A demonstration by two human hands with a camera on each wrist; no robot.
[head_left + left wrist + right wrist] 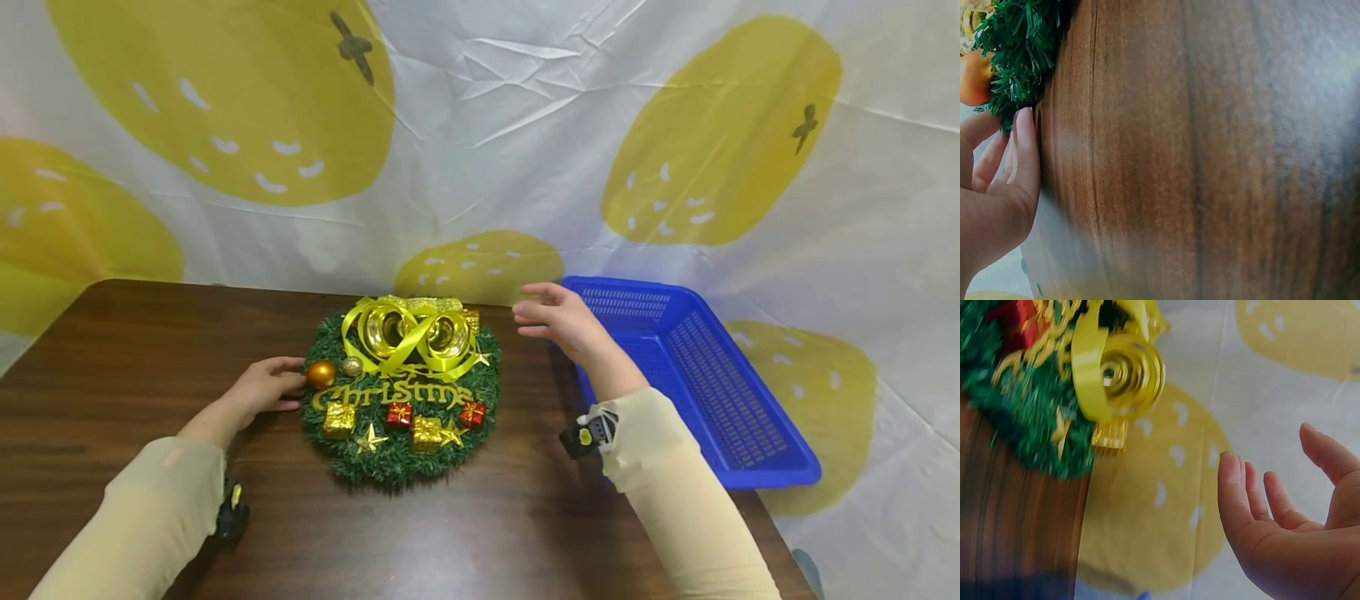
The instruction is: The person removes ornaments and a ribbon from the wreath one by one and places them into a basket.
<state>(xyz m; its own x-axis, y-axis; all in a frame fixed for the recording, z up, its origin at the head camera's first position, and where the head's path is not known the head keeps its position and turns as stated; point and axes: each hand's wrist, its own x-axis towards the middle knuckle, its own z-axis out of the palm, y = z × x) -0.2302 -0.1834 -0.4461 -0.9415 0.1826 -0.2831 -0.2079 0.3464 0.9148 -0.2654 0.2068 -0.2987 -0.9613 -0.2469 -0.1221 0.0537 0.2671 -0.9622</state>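
A green Christmas wreath (397,471) lies on the brown wooden table. It bears golden bells (386,329) with yellow ribbon, gold lettering, small gift boxes, stars and an orange ball (321,374). At the wreath's left edge is my left hand (262,387), its loosely extended fingertips touching the greenery beside the ball. The left wrist view has these fingers (1027,144) at the rim, their tips partly hidden by the green strands. My right hand (562,321) hangs in the air right of the bells, apart from the wreath. Nothing lies between its spread thumb and fingers (1235,494).
A blue plastic basket (780,477) with perforated sides stands at the table's right edge, partly behind my right forearm. Behind the table (525,517) hangs a whitish cloth (495,150) with large yellow fruit prints. Each wrist carries a small black camera.
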